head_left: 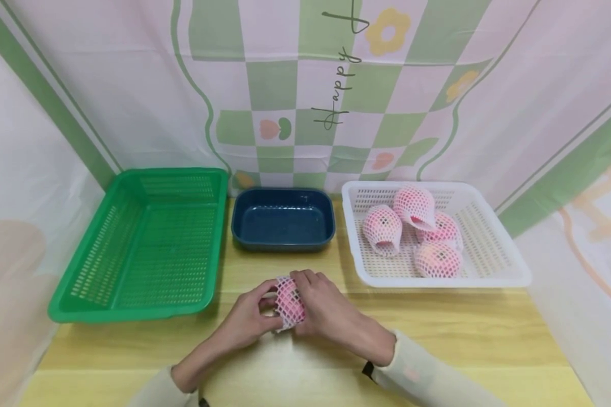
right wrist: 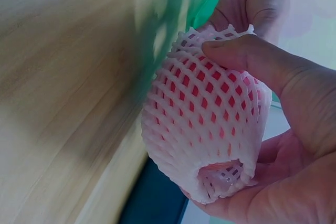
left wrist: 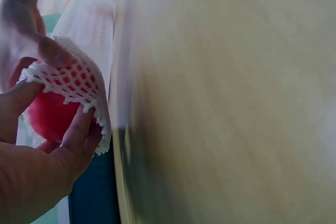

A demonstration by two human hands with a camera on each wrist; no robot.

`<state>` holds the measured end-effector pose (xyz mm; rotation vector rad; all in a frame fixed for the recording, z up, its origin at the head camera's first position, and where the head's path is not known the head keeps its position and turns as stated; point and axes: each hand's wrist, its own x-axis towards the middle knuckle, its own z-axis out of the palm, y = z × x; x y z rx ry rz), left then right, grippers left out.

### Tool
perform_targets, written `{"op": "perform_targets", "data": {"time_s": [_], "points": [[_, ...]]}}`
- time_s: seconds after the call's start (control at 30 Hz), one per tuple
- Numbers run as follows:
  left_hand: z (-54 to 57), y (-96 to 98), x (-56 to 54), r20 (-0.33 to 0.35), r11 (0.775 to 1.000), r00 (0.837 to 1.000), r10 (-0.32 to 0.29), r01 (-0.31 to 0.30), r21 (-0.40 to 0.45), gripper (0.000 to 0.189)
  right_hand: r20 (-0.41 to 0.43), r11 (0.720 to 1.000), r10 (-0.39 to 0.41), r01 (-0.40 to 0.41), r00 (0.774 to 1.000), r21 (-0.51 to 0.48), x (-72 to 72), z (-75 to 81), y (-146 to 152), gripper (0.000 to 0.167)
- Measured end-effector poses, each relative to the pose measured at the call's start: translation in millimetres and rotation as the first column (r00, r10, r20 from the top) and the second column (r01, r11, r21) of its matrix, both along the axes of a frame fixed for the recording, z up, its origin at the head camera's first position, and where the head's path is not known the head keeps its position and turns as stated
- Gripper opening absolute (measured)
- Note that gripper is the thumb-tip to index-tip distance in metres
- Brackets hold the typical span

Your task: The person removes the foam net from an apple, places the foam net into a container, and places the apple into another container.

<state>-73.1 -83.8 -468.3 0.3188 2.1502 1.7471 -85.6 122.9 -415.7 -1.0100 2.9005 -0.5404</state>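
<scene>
Between both hands, close over the table in front of the blue tray, is a red apple [left wrist: 50,115] in a white foam net sleeve [right wrist: 202,111]. My left hand [head_left: 246,321] pinches the loose edge of the sleeve, its thumb and fingers around the opening where bare red skin shows. From the other side my right hand [head_left: 327,308] grips the netted apple, thumb on top of the mesh and fingers beneath. The sleeve's other end gapes toward the right wrist camera.
At the left stands a green basket [head_left: 215,271] with nothing in it. A dark blue tray [head_left: 282,247] sits at the middle back, also holding nothing. In the white basket [head_left: 494,271] at the right lie several netted apples [head_left: 438,260]. A patterned curtain [head_left: 315,85] hangs behind.
</scene>
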Motion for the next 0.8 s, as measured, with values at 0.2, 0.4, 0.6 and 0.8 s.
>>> {"op": "perform_targets", "data": {"time_s": [0.2,0.4,0.6,0.8], "points": [[-0.8,2.5,0.8,-0.006,1.0,1.0,-0.009,0.009,-0.016,0.085,0.002,1.0,0.007,-0.007,1.0,-0.016,1.6,-0.4,-1.4,0.097],[-0.7,3.8,0.1,-0.004,1.0,1.0,-0.003,0.003,-0.007,0.088,-0.014,1.0,0.016,-0.017,1.0,-0.027,2.7,-0.3,-3.8,0.102],[0.7,3.8,-0.3,-0.005,1.0,1.0,0.01,-0.01,-0.013,0.086,-0.02,0.999,0.02,-0.021,1.0,-0.048,2.5,0.9,-2.3,0.101],[2.3,3.7,0.4,0.015,1.0,1.0,0.023,-0.022,-0.016,0.088,0.044,0.998,0.014,-0.011,0.999,-0.055,1.4,2.7,0.0,0.1]]}}
